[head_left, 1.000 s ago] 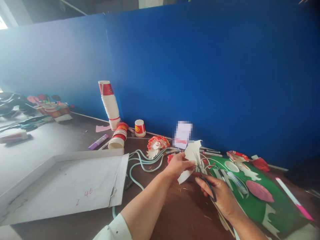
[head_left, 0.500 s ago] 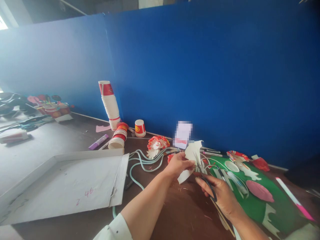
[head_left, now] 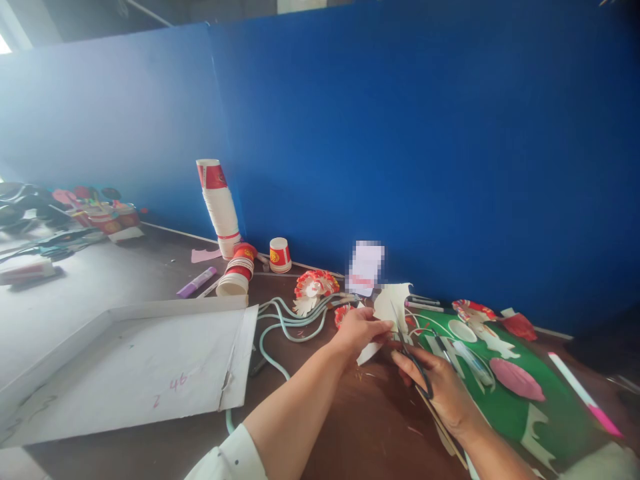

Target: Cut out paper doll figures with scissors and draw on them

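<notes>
Left hand [head_left: 361,335] pinches white paper piece [head_left: 393,301] above table [head_left: 370,433], fingertips near the blades of black-handled scissors [head_left: 423,380] gripped in curled right hand [head_left: 447,393]; a paper slip could misdirect the cut or nick fingers.

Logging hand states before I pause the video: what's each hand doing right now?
Left hand: closed on the white paper.
Right hand: closed on the scissors, fingers at the handles.
</notes>
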`<state>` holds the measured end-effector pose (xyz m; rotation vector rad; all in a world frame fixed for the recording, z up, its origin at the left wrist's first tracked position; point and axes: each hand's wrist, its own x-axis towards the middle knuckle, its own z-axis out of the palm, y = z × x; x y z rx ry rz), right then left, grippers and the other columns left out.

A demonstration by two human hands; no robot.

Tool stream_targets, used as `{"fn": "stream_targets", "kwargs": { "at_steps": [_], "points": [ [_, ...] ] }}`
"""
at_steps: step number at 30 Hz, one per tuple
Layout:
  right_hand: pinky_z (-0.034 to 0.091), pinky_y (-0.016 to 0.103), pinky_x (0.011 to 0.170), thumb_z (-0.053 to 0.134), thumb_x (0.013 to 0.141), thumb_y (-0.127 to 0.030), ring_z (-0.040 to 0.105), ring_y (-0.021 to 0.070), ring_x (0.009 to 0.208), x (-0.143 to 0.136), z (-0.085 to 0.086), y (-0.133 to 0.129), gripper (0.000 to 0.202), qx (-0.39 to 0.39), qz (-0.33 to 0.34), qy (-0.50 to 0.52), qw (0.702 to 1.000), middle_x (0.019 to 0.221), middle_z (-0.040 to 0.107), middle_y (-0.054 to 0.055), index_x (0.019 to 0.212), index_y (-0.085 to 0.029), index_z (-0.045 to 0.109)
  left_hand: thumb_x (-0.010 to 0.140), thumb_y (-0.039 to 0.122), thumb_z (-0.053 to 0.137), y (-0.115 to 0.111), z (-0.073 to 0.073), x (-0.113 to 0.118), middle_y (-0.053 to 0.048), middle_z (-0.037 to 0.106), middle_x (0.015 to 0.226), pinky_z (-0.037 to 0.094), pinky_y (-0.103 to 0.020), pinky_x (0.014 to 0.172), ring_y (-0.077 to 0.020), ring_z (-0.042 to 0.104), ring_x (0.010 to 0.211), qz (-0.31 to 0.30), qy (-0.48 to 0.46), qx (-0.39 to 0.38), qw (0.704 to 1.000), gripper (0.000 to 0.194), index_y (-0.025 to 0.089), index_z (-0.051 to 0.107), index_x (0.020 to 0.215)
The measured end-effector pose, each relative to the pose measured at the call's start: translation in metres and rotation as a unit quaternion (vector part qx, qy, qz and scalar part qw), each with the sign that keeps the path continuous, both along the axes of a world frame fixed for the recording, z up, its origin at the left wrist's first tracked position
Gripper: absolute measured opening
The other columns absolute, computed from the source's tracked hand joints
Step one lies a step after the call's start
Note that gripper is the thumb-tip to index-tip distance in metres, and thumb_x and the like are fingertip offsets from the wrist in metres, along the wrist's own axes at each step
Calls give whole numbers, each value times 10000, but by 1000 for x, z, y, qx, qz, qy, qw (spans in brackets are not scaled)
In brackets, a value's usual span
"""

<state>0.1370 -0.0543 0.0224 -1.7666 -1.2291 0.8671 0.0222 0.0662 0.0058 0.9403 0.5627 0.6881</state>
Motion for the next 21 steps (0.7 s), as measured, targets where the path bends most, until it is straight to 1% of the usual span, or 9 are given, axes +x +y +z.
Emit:
{"fn": "stream_targets", "kwargs": {
  "at_steps": [4, 7, 15, 21],
  "points": [
    [413, 280, 578, 592, 799, -549, 541, 177, 612, 2, -1, 0, 410, -6, 5, -2, 1000, 621, 598, -18, 1080, -287, 735, 577, 317, 823, 0, -1, 0, -24, 612, 615, 427, -225, 565, -95, 549, 544, 2, 16, 16, 1000, 315, 112, 649, 741],
    [407, 282, 578, 599, 798, -540, 536, 175, 611, 3, -1, 0, 405, -3, 10, -5, 1000, 622, 598, -17, 1075, -278, 737, 589, 317, 816, 0, -2, 0, -16, 596, 593, 400, -225, 542, -91, 525, 522, 1, 20, 25, 999, 300, 119, 633, 720],
    [395, 277, 578, 607, 799, -532, 514, 164, 598, 6, -6, 1, 418, -3, 8, -2, 1000, 602, 560, -27, 1089, -258, 730, 600, 276, 806, -1, 2, -2, -15, 591, 606, 414, -218, 550, -93, 536, 547, -2, 15, 13, 1000, 276, 116, 620, 727],
    [385, 277, 573, 608, 793, -547, 503, 165, 600, 6, -7, 1, 436, -9, 9, 7, 1000, 614, 554, -23, 1089, -251, 728, 604, 273, 802, 0, 0, -2, -16, 582, 618, 416, -222, 551, -93, 533, 551, -2, 19, 16, 1000, 272, 116, 614, 722]
  ]
}}
